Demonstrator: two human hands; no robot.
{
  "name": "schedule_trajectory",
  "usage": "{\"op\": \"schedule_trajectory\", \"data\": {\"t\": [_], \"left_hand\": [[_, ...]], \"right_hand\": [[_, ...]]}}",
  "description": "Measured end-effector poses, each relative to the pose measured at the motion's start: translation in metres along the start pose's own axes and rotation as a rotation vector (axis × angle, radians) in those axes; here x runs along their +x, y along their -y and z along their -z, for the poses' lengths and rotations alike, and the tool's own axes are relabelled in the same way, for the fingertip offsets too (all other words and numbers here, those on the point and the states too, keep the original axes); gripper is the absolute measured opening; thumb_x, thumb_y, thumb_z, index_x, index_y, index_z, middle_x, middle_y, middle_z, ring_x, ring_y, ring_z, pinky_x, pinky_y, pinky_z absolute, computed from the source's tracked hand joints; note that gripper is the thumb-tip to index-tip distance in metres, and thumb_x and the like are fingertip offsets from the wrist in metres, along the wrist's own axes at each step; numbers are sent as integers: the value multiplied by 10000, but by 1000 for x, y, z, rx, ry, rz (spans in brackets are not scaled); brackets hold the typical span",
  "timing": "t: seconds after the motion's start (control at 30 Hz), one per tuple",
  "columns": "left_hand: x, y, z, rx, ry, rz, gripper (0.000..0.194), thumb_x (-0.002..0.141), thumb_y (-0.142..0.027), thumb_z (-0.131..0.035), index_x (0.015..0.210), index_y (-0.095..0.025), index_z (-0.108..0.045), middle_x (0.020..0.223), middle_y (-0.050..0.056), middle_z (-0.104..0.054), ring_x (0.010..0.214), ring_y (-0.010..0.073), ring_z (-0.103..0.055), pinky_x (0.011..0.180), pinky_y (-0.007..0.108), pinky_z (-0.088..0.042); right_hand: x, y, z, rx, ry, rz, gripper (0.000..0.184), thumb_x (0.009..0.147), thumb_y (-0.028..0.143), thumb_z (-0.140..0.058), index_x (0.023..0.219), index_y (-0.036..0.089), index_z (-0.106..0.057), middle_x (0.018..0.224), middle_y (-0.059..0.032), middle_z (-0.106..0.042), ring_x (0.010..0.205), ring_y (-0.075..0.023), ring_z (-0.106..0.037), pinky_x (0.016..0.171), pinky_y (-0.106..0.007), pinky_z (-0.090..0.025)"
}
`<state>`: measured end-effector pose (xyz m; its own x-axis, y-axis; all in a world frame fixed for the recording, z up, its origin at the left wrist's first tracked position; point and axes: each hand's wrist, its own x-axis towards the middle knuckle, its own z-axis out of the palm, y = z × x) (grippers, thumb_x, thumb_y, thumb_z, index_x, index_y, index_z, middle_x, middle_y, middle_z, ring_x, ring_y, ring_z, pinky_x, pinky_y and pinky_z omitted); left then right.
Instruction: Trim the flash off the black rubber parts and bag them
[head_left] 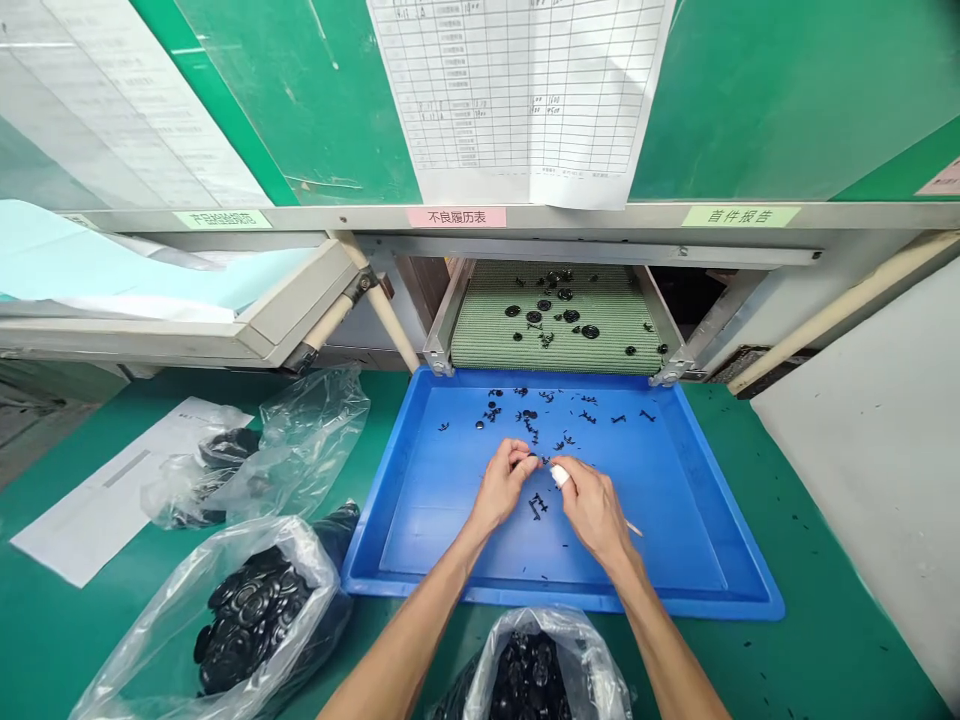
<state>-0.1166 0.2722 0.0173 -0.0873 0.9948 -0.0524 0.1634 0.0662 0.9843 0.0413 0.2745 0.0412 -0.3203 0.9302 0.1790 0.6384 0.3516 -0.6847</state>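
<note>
Over the blue tray (712,540), my left hand (504,483) is closed in a pinch on a small black plastic part (534,456). My right hand (592,503) is also closed, its fingertips close to that part. A white wrap (559,475) covers its thumb. The pale end of a thin stick-like tool (634,528) juts out beyond the right palm; the rest is hidden in the hand. Black sprue scraps (538,506) lie just below the hands, and more small black parts (529,414) are scattered toward the tray's far side.
A green mesh conveyor (480,340) carrying black discs (590,332) ends above the tray's far edge. Clear bags of black parts stand at left (255,610) and in front (532,670). A smaller bag (225,450) rests on white paper (82,540). Metal framing (480,218) spans above.
</note>
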Motion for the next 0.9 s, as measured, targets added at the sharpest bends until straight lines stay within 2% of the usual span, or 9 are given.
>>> {"op": "schedule_trajectory", "data": {"t": [0.13, 0.33, 0.6, 0.9], "left_hand": [[-18, -11, -2, -290, -14, 49, 263, 729, -311, -675, 956, -185, -631, 843, 26, -686, 802, 167, -597, 772, 277, -432], [-23, -14, -1, -475, -51, 80, 196, 675, -271, -735, 848, -181, -722, 854, 47, -712, 836, 173, -605, 830, 291, -437], [-26, -17, -2, -561, -86, 102, 241, 627, -272, -772, 838, -167, -727, 829, 57, -710, 794, 170, -606, 793, 294, -451], [-28, -21, -2, -575, -125, 114, 244, 612, -288, -774, 824, -174, -730, 785, 42, -707, 745, 157, -598, 760, 281, -454]], "right_hand": [[-11, 15, 6, -7, 3, 78, 372, 838, 104, -359, 1083, 236, -606, 970, -42, -651, 864, -171, -602, 742, -255, -430], [-19, 22, 5, -140, -47, 135, 299, 876, 132, -358, 1000, 210, -619, 843, -39, -626, 774, -167, -574, 671, -247, -416], [-20, 23, -7, -228, -163, 184, 313, 882, 127, -357, 1059, 177, -611, 812, -51, -599, 774, -177, -556, 691, -268, -428], [-20, 20, -8, -97, -161, 223, 301, 904, 156, -352, 1040, 171, -620, 803, -51, -585, 774, -168, -541, 703, -270, -432]]}}
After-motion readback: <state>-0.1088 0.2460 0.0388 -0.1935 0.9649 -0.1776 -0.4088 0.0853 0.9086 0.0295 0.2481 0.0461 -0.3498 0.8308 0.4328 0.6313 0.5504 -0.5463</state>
